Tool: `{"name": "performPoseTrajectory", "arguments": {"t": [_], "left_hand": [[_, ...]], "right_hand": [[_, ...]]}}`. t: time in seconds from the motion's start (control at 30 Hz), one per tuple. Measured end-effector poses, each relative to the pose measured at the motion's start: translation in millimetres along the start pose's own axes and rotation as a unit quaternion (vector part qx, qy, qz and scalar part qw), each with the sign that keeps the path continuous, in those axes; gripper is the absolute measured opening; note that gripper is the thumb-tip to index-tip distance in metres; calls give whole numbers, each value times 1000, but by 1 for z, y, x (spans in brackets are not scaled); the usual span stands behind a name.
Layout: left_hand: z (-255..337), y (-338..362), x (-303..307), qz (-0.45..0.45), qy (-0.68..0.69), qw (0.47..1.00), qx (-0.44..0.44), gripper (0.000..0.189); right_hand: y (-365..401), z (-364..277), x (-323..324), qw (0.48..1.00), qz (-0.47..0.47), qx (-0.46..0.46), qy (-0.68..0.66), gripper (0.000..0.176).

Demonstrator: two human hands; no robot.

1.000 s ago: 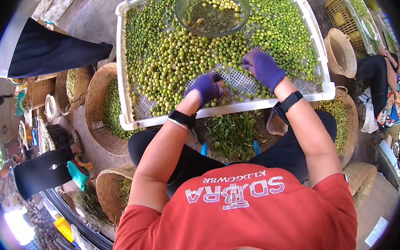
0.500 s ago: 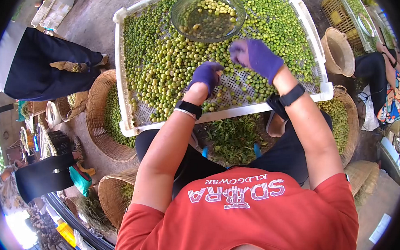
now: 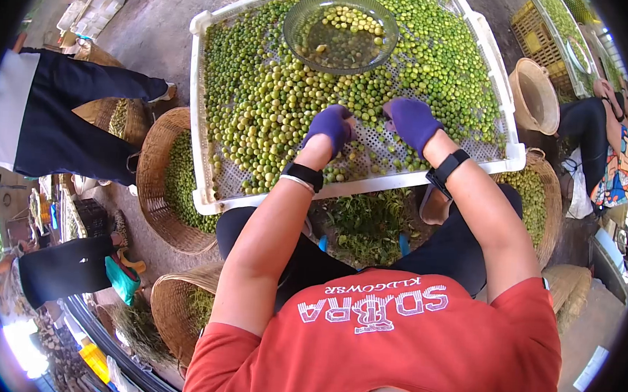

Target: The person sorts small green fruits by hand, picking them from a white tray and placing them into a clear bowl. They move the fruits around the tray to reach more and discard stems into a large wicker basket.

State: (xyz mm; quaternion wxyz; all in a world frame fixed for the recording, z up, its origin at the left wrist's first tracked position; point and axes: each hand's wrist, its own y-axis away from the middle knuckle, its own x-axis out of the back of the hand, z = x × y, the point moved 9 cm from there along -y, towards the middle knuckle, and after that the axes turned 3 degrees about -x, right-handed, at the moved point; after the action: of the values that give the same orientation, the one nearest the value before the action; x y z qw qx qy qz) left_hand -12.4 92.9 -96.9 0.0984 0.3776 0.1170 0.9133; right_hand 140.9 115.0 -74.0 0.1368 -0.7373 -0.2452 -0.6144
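You are leaning over a white perforated tray (image 3: 196, 95) that is carrying a thick spread of small green fruits (image 3: 262, 99). Your left hand (image 3: 329, 129), gloved in purple, is curling down onto the fruits near the tray's near edge. Your right hand (image 3: 412, 123) is pressing down just beside it. I cannot tell whether either grip is closing on a fruit. A glass bowl (image 3: 289, 33) is sitting on the fruits farther back, and a wicker basket (image 3: 142, 178) is standing left of the tray.
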Motion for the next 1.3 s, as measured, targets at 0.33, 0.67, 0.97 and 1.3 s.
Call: {"name": "performPoseTrajectory", "arguments": {"t": [0.33, 0.67, 0.97, 1.3], "left_hand": [[-39, 20, 45, -3, 485, 874, 40, 18], [-21, 14, 53, 119, -45, 992, -2, 34], [-3, 7, 6, 1, -257, 965, -46, 27], [-51, 18, 37, 64, 447, 879, 152, 12]], "right_hand": [[-20, -7, 17, 992, 20, -52, -113, 19], [-47, -11, -5, 998, 43, -9, 38, 14], [-37, -3, 2, 1000, -10, -27, 12, 17], [-52, -74, 2, 987, 110, 115, -29, 9]]}}
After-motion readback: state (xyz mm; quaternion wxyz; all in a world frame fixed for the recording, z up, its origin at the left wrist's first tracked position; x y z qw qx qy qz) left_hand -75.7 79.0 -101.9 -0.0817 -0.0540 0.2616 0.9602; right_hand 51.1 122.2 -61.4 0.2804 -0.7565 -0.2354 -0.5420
